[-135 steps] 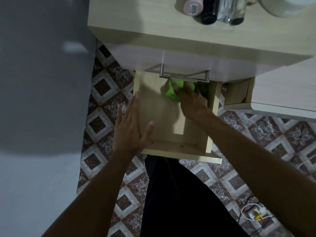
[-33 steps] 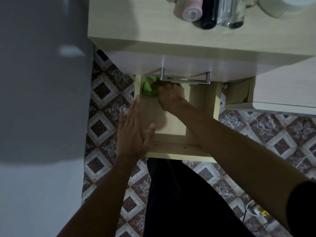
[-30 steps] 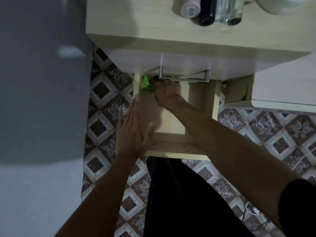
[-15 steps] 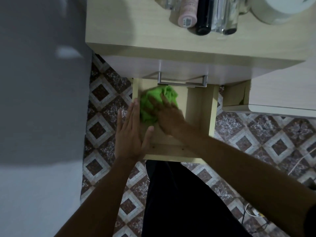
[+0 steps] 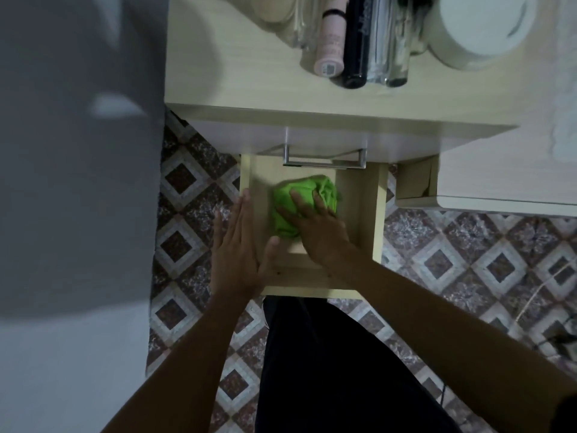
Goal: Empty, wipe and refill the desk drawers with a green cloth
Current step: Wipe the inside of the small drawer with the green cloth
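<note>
A light wooden drawer (image 5: 370, 214) stands pulled out below the desk, with nothing in it but the cloth. A crumpled green cloth (image 5: 307, 195) lies on the drawer floor near its middle. My right hand (image 5: 315, 226) presses flat on the cloth with straight, spread fingers. My left hand (image 5: 240, 248) rests flat on the drawer's left wall, fingers straight and the thumb over the inside. The upper drawer (image 5: 324, 145) with a metal handle (image 5: 324, 159) sits partly out and hides the back of the open drawer.
The desk top (image 5: 237, 67) carries several bottles (image 5: 356, 39) and a white round container (image 5: 484, 26). A grey wall (image 5: 78, 182) runs along the left. Patterned floor tiles (image 5: 193, 214) surround the drawer. Another desk part (image 5: 499, 182) juts out at the right. Cables (image 5: 555, 335) lie at lower right.
My right hand slid the green cloth from the drawer's back left corner forward and rightward to the middle. My left hand stayed on the left wall.
</note>
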